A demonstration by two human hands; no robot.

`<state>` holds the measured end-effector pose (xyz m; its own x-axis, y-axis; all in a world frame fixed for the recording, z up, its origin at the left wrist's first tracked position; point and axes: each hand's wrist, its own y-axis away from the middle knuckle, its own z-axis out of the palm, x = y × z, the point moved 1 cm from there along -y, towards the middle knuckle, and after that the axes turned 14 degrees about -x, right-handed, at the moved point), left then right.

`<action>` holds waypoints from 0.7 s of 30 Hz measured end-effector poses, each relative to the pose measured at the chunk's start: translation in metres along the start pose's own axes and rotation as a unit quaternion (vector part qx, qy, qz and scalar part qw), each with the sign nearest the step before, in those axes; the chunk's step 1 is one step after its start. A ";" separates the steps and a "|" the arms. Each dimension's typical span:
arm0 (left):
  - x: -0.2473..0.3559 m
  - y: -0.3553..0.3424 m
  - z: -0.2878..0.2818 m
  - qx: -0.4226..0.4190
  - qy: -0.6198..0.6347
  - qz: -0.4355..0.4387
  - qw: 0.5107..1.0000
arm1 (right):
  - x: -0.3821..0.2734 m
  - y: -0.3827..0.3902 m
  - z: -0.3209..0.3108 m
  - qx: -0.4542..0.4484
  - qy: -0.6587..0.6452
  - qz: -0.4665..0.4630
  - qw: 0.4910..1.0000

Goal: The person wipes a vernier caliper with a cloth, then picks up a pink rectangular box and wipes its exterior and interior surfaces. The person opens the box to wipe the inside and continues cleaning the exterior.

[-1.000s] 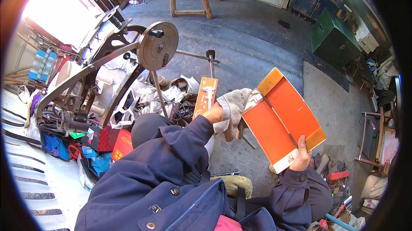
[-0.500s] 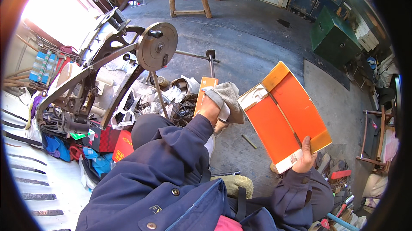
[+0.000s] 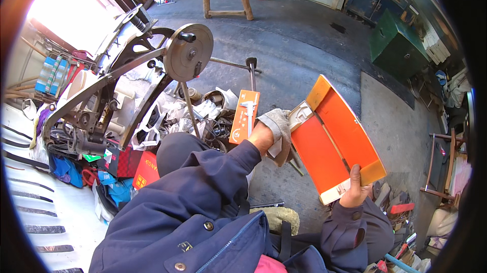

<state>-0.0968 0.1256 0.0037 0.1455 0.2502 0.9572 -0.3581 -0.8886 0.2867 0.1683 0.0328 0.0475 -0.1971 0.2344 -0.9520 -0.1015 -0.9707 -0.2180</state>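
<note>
My right hand point(image 3: 354, 191) grips the lower right corner of an open orange case point(image 3: 324, 164), thumb on its inner edge. A dark hinge strip runs down the middle of the case, and white pieces sit at two of its ends. My left hand point(image 3: 262, 137) is closed on a crumpled grey cloth point(image 3: 280, 130), which hides most of the fingers. The cloth is right by the case's left edge; whether it touches cannot be made out. Left of that hand is an orange box point(image 3: 237, 128) with a caliper pictured on it.
A hand-cranked machine with a round metal wheel point(image 3: 188, 52) stands at the left, above a heap of bags and parts. A wooden stool point(image 3: 227, 13) stands at the back, a green metal chest point(image 3: 398, 44) at the back right. Loose tools lie beside my right knee.
My left hand has moved right and slightly down with the cloth, toward the case, uncovering more of the orange box. The case has shifted and tilted slightly in my right hand.
</note>
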 end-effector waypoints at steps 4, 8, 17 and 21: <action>-0.014 -0.012 -0.006 0.011 -0.434 0.006 0.901 | 0.004 0.004 0.009 -0.016 -0.004 0.004 1.000; -0.015 -0.014 -0.011 0.061 -0.524 0.108 0.843 | 0.005 0.006 0.009 -0.003 -0.007 0.014 1.000; 0.002 0.005 -0.015 0.080 0.329 0.111 0.934 | 0.006 0.004 0.009 -0.188 -0.107 0.172 0.961; -0.001 0.007 -0.020 0.046 0.352 0.104 0.929 | 0.009 0.009 0.009 -0.157 -0.142 0.177 0.961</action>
<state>-0.1177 0.1266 0.0057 -0.5685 0.2303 0.7898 -0.2260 -0.9668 0.1193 0.1569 0.0272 0.0386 -0.4282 -0.1527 -0.8907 0.3120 -0.9500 0.0129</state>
